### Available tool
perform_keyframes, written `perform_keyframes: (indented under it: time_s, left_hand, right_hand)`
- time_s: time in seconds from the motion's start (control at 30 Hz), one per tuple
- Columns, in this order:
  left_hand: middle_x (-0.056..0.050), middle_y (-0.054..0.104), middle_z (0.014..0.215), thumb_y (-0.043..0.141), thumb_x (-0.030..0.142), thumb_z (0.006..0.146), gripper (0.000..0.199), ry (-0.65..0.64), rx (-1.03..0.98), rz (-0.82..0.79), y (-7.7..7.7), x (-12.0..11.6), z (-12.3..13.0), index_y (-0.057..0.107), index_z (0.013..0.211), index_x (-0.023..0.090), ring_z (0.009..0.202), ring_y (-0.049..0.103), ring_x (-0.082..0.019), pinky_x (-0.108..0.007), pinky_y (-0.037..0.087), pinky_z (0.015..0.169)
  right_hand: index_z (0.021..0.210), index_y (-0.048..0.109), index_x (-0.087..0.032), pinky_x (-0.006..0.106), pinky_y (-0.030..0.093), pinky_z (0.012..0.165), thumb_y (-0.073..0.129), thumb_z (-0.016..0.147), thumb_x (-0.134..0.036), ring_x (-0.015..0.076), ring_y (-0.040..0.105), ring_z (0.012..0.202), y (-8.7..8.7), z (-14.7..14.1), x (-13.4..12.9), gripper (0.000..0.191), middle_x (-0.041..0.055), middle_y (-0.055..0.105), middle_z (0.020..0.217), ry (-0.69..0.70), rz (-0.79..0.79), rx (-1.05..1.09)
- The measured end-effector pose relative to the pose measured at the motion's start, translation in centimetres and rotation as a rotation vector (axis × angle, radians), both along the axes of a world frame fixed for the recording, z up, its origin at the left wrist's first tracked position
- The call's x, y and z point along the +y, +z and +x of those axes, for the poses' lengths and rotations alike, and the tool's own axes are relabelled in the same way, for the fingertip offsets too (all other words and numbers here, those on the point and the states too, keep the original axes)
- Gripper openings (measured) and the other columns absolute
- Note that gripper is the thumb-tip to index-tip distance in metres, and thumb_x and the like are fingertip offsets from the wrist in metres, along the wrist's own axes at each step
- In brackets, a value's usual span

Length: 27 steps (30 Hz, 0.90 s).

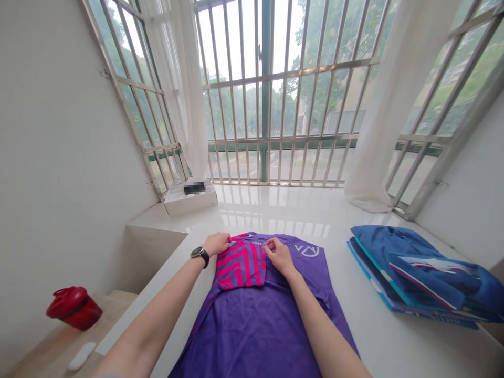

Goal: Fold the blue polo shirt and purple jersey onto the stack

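A purple shirt lies spread on the white sill, with a white logo near its top right. Its pink-striped part is folded over onto the body at the upper left. My left hand, below a black wristwatch, pinches the shirt at the top left corner of that striped part. On the striped part's top right edge, my right hand has thumb and forefinger closed on the fabric.
Folded blue clothes are stacked at the right. A white box stands at the back left by the barred window. Lower left, a red shaker cup and a small white object rest on a lower surface.
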<state>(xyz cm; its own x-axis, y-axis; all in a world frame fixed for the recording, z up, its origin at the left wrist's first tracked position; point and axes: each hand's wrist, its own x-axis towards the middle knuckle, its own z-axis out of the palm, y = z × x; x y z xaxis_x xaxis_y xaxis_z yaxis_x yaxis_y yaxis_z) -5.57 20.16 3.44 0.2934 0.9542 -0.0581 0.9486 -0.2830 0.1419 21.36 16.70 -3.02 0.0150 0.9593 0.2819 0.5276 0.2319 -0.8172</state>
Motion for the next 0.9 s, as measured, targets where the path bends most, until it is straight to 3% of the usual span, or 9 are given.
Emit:
perform_keyframes:
  time_s: [0.2, 0.37, 0.47, 0.57, 0.67, 0.73, 0.8, 0.9]
  left_hand:
    - [-0.008, 0.07, 0.105, 0.048, 0.022, 0.09, 0.022, 0.063, -0.001, 0.051, -0.6, -0.2, 0.6, 0.068, 0.099, 0.023, 0.098, 0.066, -0.022, -0.03, 0.049, 0.081]
    - [-0.01, 0.062, 0.12, 0.046, 0.021, 0.093, 0.03, 0.088, -0.028, 0.153, -0.3, -2.9, 1.8, 0.059, 0.119, 0.022, 0.109, 0.061, -0.023, -0.032, 0.049, 0.085]
    - [-0.007, 0.063, 0.118, 0.048, 0.024, 0.094, 0.025, -0.024, -0.116, 0.183, 0.5, -5.5, 4.2, 0.061, 0.115, 0.024, 0.108, 0.061, -0.02, -0.029, 0.048, 0.087]
    - [-0.004, 0.07, 0.102, 0.05, 0.025, 0.092, 0.017, -0.179, -0.225, 0.159, 1.2, -7.8, 7.7, 0.066, 0.1, 0.023, 0.095, 0.065, -0.019, -0.027, 0.048, 0.082]
    - [-0.003, 0.072, 0.094, 0.053, 0.027, 0.09, 0.017, -0.266, -0.28, 0.074, 1.3, -9.5, 11.0, 0.067, 0.097, 0.022, 0.086, 0.066, -0.018, -0.025, 0.048, 0.073]
    - [-0.002, 0.072, 0.092, 0.054, 0.029, 0.089, 0.017, -0.311, -0.267, 0.022, 0.9, -10.3, 12.5, 0.067, 0.098, 0.023, 0.083, 0.066, -0.018, -0.025, 0.048, 0.07]
    - [-0.002, 0.072, 0.092, 0.055, 0.03, 0.089, 0.017, -0.337, -0.237, 0.011, 0.3, -11.0, 13.4, 0.067, 0.099, 0.023, 0.083, 0.066, -0.018, -0.026, 0.049, 0.071]
    - [-0.006, 0.068, 0.101, 0.052, 0.031, 0.091, 0.021, -0.332, -0.22, 0.053, -0.6, -11.5, 14.1, 0.067, 0.103, 0.021, 0.093, 0.064, -0.022, -0.03, 0.05, 0.079]
  right_hand:
    - [0.08, 0.062, -0.025, 0.033, 0.049, 0.066, 0.06, 0.077, -0.038, 0.0203, 0.065, 0.063, 0.0, 0.0, 0.0, 0.014, 0.0004, 0.069, 0.066, -0.011, 0.02, 0.098]
    - [0.077, 0.06, -0.022, 0.033, 0.051, 0.063, 0.056, 0.081, -0.051, 0.0199, 0.064, 0.061, 1.3, -0.2, -0.4, 0.029, 0.0019, 0.066, 0.063, 0.011, 0.065, 0.266]
    - [0.081, 0.058, -0.021, 0.03, 0.049, 0.055, 0.055, 0.081, -0.059, 0.0177, 0.061, 0.056, 4.3, -0.5, -0.8, 0.038, 0.0014, 0.064, 0.061, 0.012, 0.105, 0.384]
    - [0.087, 0.057, -0.021, 0.025, 0.04, 0.043, 0.055, 0.083, -0.061, 0.0111, 0.049, 0.045, 9.3, 0.0, -1.9, 0.041, -0.0006, 0.062, 0.063, 0.006, 0.151, 0.478]
    - [0.092, 0.058, -0.021, 0.022, 0.033, 0.039, 0.058, 0.085, -0.057, 0.0072, 0.04, 0.04, 14.4, 1.8, -4.4, 0.037, -0.003, 0.061, 0.065, 0.008, 0.254, 0.57]
    - [0.092, 0.059, -0.02, 0.022, 0.032, 0.039, 0.06, 0.085, -0.055, 0.0069, 0.04, 0.04, 16.2, 3.5, -6.7, 0.035, -0.0034, 0.061, 0.064, 0.014, 0.303, 0.569]
    - [0.091, 0.06, -0.02, 0.023, 0.035, 0.041, 0.061, 0.086, -0.052, 0.0085, 0.045, 0.043, 15.8, 5.6, -9.2, 0.033, -0.0027, 0.062, 0.064, -0.004, 0.289, 0.451]
    - [0.087, 0.064, -0.02, 0.026, 0.044, 0.053, 0.058, 0.088, -0.047, 0.0142, 0.056, 0.056, 11.4, 9.0, -12.7, 0.028, 0.0003, 0.064, 0.065, -0.107, 0.212, 0.118]
